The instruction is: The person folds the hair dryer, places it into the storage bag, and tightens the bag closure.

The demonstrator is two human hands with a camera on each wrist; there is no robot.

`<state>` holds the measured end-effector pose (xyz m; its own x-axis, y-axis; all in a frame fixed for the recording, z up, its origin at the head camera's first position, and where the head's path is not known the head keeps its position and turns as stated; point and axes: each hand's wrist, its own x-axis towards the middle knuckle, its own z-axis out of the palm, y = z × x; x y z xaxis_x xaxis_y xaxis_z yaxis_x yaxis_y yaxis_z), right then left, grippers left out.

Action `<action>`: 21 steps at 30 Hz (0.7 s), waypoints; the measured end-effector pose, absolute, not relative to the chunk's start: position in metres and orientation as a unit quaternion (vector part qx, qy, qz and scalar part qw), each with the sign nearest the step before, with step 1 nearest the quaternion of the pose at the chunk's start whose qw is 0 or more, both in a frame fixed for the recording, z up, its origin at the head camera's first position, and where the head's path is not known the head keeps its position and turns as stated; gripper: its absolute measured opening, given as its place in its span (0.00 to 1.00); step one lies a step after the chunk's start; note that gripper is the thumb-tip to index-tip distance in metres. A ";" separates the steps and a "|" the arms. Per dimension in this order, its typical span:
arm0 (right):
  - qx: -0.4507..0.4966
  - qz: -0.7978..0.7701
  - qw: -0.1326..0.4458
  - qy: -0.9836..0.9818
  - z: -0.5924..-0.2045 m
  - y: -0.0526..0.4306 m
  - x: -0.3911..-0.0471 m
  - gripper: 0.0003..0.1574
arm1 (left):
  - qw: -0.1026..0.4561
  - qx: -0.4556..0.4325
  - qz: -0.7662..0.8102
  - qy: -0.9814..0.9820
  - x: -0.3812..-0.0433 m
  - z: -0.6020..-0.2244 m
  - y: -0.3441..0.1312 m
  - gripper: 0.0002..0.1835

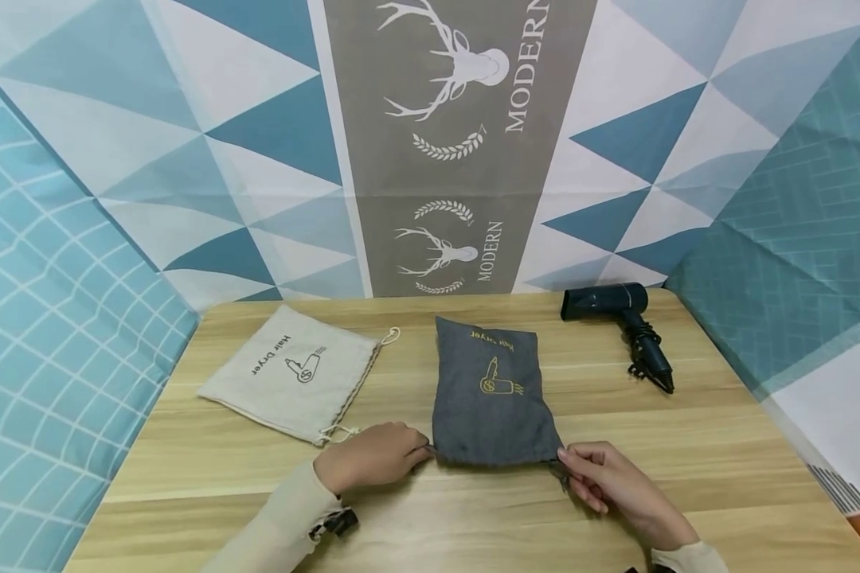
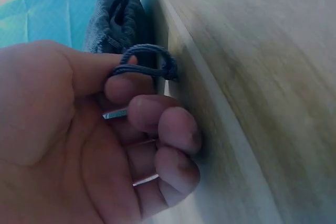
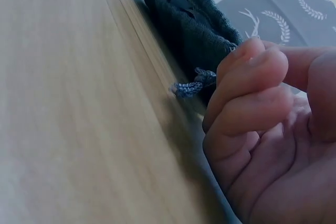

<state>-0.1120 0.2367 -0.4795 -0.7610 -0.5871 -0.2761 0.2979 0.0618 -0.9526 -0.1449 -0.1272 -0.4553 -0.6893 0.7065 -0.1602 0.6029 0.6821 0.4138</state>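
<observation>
A dark grey drawstring bag [image 1: 493, 414], printed in yellow with a hair dryer and lettering, lies mid-table with its mouth towards me. My left hand [image 1: 376, 458] pinches the drawstring [image 2: 147, 59] at the mouth's left corner between thumb and index finger; a loop pokes out past them. At the right corner, my right hand [image 1: 616, 481] pinches the bag's edge with thumb and fingertips, its other fingers curled below. A knotted cord end [image 3: 191, 85] dangles beside those fingers. Seen from the right wrist, the mouth gapes a little, with dark folds inside.
To the left lies a flat cream drawstring bag [image 1: 287, 374] with black hair dryer print, its white cords near my left wrist. A dark hair dryer [image 1: 605, 299] with its cord bundled at the handle lies back right. Behind the wooden table [image 1: 695, 446] hangs a patterned cloth [image 1: 444, 159].
</observation>
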 end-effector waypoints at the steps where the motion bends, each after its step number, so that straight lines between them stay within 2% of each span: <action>1: -0.112 -0.674 0.323 0.655 -0.480 0.238 -0.112 0.26 | 0.152 0.362 0.170 0.904 -0.146 -0.455 -0.129 0.20; 9: -0.135 -0.647 0.280 0.696 -0.476 0.251 -0.115 0.25 | 0.189 0.328 0.207 0.902 -0.145 -0.452 -0.146 0.22; 15: -0.118 -0.581 0.248 0.766 -0.468 0.258 -0.115 0.26 | 0.201 0.303 0.212 0.907 -0.140 -0.451 -0.155 0.21; 21: -0.146 -0.573 0.219 0.776 -0.469 0.263 -0.113 0.25 | 0.212 0.289 0.228 0.905 -0.139 -0.449 -0.161 0.21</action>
<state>-0.1128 0.2627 -0.4694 -0.8611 -0.4780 -0.1732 0.0246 0.3010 -0.9533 -0.1386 -0.1610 -0.4494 -0.7428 0.6198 -0.2530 0.4261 0.7292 0.5354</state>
